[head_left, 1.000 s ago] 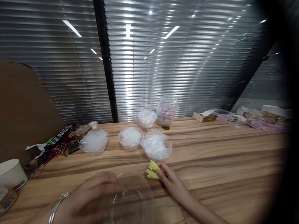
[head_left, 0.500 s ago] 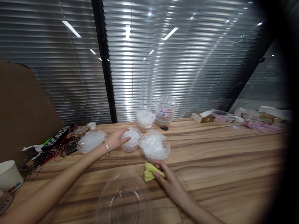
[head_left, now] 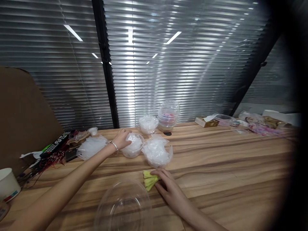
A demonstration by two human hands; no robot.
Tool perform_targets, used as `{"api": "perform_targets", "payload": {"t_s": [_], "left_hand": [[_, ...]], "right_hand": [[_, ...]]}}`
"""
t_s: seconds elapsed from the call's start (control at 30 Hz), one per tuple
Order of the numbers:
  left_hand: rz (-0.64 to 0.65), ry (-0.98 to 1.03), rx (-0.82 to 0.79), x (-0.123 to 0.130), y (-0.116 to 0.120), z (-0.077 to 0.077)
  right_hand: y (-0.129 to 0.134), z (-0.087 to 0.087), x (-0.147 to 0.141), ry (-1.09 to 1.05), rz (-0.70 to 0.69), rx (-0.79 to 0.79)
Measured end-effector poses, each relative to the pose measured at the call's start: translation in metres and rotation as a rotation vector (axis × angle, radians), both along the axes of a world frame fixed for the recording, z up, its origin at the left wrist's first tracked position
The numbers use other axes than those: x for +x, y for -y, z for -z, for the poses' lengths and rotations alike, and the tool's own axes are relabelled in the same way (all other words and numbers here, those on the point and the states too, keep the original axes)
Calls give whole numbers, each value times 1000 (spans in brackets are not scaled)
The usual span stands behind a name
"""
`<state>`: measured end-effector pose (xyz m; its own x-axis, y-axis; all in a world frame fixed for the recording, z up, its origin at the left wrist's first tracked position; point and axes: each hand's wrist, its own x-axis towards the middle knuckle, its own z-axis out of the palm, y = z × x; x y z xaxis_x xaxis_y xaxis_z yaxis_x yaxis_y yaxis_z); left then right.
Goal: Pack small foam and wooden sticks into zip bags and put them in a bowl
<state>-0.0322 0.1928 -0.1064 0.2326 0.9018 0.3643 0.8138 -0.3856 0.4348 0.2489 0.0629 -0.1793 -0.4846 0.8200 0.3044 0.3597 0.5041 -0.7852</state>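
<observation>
My left hand (head_left: 122,139), with a bracelet at its wrist, is closed on the left rim of a small clear plastic bowl (head_left: 131,153) filled with crumpled translucent plastic. In my right hand (head_left: 167,185), fingertips and thumb pinch a yellow, pleated bundle (head_left: 149,181) that looks soft; its exact kind is unclear. Just beyond that hand lies a pile of translucent plastic bags (head_left: 157,152), seemingly in another clear container. A large clear plastic container (head_left: 106,205) sits close to me, left of the yellow bundle.
More translucent bags (head_left: 92,147) lie left of the bowl. At the back stand a bag-wrapped bowl (head_left: 148,124) and stacked clear tubs (head_left: 168,115). A tissue box (head_left: 206,121) is farther right. Remotes (head_left: 55,144), wires and a paper cup (head_left: 9,184) occupy the left side.
My left hand has drawn back slightly to the bowl's rim. My right hand has moved a little left and toward me with the yellow bundle. The whole view has shifted slightly.
</observation>
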Motion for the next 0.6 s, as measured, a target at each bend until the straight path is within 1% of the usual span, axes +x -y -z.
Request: {"api": "perform_targets", "payload": {"t_s": [0.07, 0.13, 0.27, 0.3, 0.37, 0.47, 0.53, 0.6], "left_hand": [[11, 7, 44, 1, 2, -1], [9, 28, 95, 0, 8, -6], [8, 86, 196, -6, 28, -26], [25, 101, 178, -9, 33, -30], [40, 155, 53, -14, 41, -36], [34, 236, -162, -19, 45, -34], [24, 271, -210, -21, 41, -29], [-6, 324, -192, -21, 38, -28]], "right_hand": [[2, -2, 0, 29, 25, -2], [3, -5, 0, 59, 48, -10], [5, -8, -1, 115, 65, -23], [5, -9, -1, 120, 65, -22], [5, -8, -1, 119, 61, -16], [4, -6, -1, 111, 54, -2], [3, -4, -1, 103, 50, 6], [3, -3, 0, 93, 46, 11]]}}
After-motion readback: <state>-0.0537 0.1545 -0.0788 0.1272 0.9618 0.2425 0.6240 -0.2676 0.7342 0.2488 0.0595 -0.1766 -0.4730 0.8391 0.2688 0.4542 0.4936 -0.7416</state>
